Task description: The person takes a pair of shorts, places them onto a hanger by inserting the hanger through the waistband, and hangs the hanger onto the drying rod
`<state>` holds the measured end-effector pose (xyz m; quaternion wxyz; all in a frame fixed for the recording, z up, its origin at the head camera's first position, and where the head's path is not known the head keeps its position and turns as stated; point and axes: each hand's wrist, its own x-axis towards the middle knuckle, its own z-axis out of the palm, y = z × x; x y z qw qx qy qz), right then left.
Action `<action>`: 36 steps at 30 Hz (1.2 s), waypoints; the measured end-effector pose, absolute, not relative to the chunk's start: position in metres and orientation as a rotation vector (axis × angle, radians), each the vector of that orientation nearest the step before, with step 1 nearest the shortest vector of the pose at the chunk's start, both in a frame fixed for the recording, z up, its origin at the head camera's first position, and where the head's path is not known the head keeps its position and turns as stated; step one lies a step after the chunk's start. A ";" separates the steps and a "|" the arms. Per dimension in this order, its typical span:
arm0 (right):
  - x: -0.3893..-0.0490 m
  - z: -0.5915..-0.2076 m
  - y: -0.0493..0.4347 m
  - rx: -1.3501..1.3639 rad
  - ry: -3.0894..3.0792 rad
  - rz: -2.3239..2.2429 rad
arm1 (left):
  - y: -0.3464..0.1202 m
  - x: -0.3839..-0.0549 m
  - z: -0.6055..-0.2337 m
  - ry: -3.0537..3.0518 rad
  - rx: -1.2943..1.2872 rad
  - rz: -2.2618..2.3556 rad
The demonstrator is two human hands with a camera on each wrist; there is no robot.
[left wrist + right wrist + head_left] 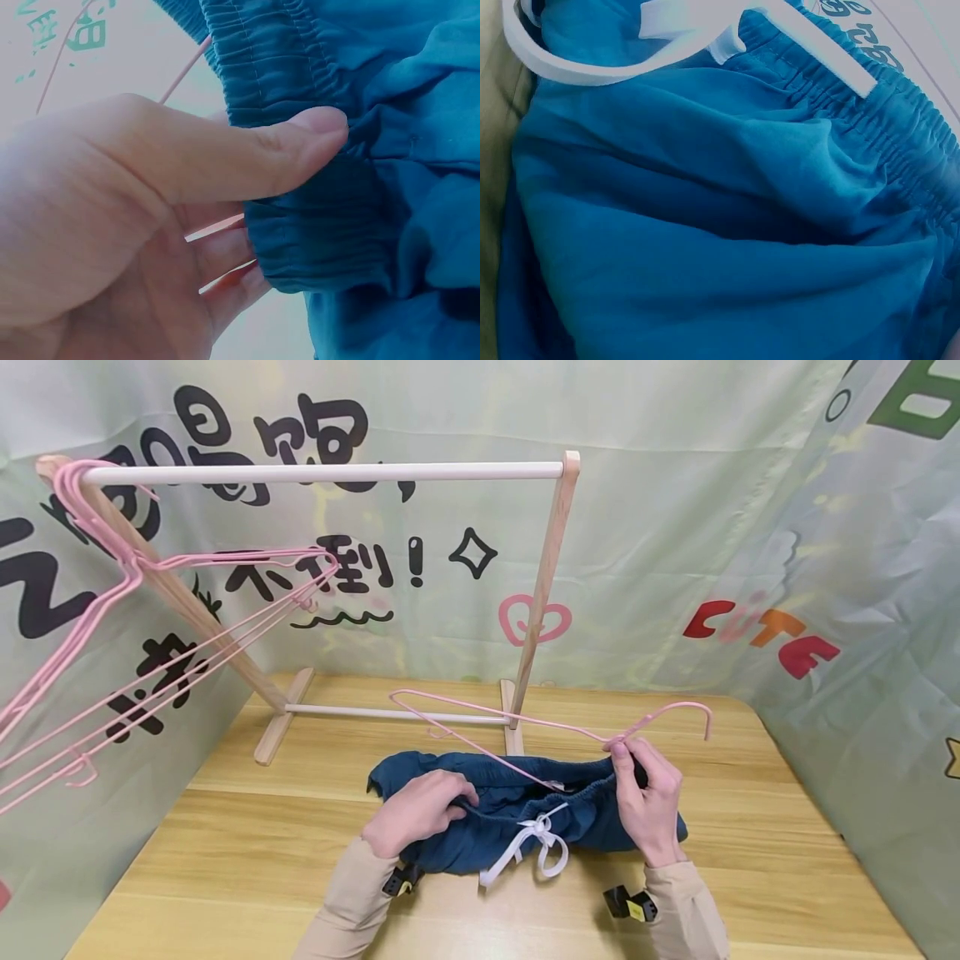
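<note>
Blue pants (pixel 465 843) with a gathered elastic waistband (pixel 262 60) and a white drawstring bow (pixel 538 831) lie bunched on the table. My left hand (pixel 423 806) pinches the waistband at its left part; in the left wrist view the thumb lies over the band and the fingers pass behind it. A pink hanger (pixel 686 703) slants across the waist opening, its lower bar dipping into it. My right hand (pixel 651 793) grips the hanger just below its hook, at the right end of the waistband. The right wrist view shows mostly blue cloth and the drawstring (pixel 592 73).
A wooden rack with a white top rail (pixel 337 472) stands behind the pants on the wooden table (pixel 750 827). Several pink hangers (pixel 127 560) hang at the rail's left end. A printed cloth backdrop (pixel 660 527) encloses the table's back and sides.
</note>
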<state>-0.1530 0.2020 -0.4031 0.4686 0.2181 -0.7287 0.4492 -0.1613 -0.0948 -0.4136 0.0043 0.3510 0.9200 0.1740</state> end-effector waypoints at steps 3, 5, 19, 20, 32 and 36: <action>-0.153 -0.403 0.202 0.535 -1.787 1.101 | -0.097 -0.161 -0.413 2.894 1.119 0.545; -0.153 -0.403 0.202 0.535 -1.787 1.101 | -0.099 -0.162 -0.411 2.908 1.142 0.538; -0.154 -0.404 0.202 0.537 -1.771 1.103 | -0.122 -0.171 -0.413 3.058 1.174 0.616; -0.154 -0.404 0.202 0.538 -1.768 1.104 | -0.123 -0.171 -0.413 3.073 1.157 0.611; -0.155 -0.404 0.203 0.528 -1.740 1.105 | -0.145 -0.175 -0.400 3.155 1.083 0.839; -0.155 -0.404 0.204 0.515 -1.735 1.114 | -0.150 -0.174 -0.394 3.185 1.075 0.987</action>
